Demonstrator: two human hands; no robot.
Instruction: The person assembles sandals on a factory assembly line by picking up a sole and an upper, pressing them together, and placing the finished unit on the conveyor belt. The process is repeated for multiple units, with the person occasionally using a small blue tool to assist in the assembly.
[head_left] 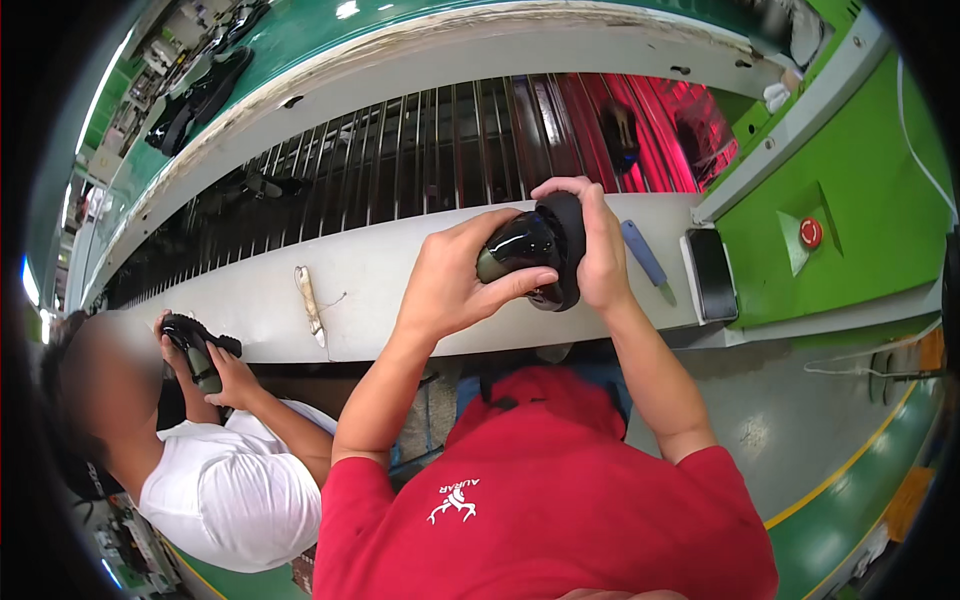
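A glossy black shoe on an olive-green last is held above the white ledge. My left hand wraps round its upper, with the thumb laid across it. A thick black sole stands on edge along the shoe's right side. Against this sole my right hand is closed, fingers over the far end and palm on the outer face. I cannot tell whether sole and upper are fully joined. To the right, a blue-handled knife rests on the ledge, touched by neither hand.
The white ledge bears a tape-wrapped tool and a dark phone-like object. Beyond runs a roller conveyor, lit red at right, carrying shoes. A green machine panel has a red button. At left, a co-worker holds another shoe.
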